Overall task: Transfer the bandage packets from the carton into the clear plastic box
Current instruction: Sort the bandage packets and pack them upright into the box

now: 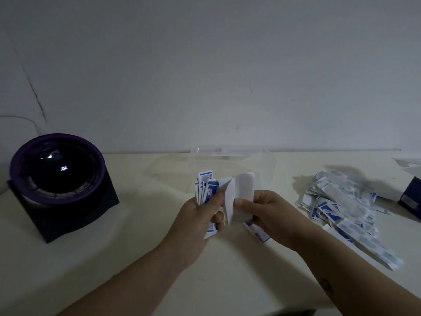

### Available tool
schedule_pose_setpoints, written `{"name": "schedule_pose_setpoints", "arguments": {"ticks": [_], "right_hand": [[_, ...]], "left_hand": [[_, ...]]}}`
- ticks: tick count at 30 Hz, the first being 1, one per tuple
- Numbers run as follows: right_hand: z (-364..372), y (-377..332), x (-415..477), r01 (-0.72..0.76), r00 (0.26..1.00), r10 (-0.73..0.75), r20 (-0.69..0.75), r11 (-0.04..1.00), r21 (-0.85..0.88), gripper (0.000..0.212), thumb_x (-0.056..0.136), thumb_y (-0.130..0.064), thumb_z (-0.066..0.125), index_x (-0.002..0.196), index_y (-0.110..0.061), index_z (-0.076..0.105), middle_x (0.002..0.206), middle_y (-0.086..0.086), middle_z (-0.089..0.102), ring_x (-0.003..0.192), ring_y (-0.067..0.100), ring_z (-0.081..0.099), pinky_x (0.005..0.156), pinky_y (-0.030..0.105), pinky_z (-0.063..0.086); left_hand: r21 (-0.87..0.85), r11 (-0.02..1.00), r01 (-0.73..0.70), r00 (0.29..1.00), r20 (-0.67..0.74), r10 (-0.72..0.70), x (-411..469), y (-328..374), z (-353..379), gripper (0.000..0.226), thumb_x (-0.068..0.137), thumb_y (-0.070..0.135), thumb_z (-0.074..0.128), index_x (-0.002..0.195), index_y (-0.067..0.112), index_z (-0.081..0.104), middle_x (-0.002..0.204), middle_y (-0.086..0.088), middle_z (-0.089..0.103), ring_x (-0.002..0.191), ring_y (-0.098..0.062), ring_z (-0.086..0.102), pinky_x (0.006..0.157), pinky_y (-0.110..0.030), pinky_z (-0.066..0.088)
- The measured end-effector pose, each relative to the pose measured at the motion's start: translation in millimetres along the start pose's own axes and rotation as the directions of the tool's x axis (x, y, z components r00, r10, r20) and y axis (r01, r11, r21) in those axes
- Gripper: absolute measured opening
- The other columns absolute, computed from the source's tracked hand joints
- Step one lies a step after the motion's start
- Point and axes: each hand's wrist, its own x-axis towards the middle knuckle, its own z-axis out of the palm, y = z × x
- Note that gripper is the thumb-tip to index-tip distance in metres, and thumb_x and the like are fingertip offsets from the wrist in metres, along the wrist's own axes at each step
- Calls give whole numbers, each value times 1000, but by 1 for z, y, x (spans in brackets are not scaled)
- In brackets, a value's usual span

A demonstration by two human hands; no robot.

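My left hand (198, 215) grips an upright stack of blue-and-white bandage packets (206, 187) above the middle of the table. My right hand (264, 210) pinches a white bandage packet (244, 190) just beside that stack, and the two hands almost touch. The clear plastic box (232, 156) stands right behind the hands at the wall; I cannot tell what is in it. A loose heap of bandage packets (341, 201) lies on the table to the right. The dark blue carton (410, 197) sits at the right edge, partly cut off.
A black and purple round device (58, 176) on a dark angled base stands at the left of the cream table (136, 258). A white wall rises directly behind the table. A strip of packets (373, 249) trails toward the front right.
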Motion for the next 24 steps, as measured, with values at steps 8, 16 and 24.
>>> {"name": "schedule_pose_setpoints", "arguments": {"ticks": [8, 16, 24], "right_hand": [[-4, 0, -3, 524, 420, -825, 378, -120, -843, 18, 90, -23, 59, 95, -17, 75, 98, 3, 68, 90, 20, 47, 71, 28, 44], [-9, 5, -2, 505, 410, -800, 437, -200, -840, 22, 91, -25, 56, 103, -16, 72, 97, 4, 67, 91, 20, 47, 73, 30, 44], [-38, -14, 11, -26, 955, -252, -158, 456, -889, 60, 79, -46, 67, 131, -21, 50, 117, -2, 57, 91, 7, 53, 81, 22, 45]], "left_hand": [[-292, 784, 548, 813, 405, -418, -8, 13, -6, 45, 78, 56, 64, 85, 12, 72, 79, -3, 65, 66, -16, 63, 61, -25, 53], [-129, 850, 511, 786, 471, -401, -12, 8, -7, 13, 66, 7, 80, 77, 9, 74, 73, -7, 65, 64, -18, 65, 53, -26, 55], [-394, 871, 292, 955, 66, -291, 0, 15, -4, 13, 80, -1, 54, 91, 2, 60, 70, -14, 65, 52, -18, 64, 52, -29, 57]]}}
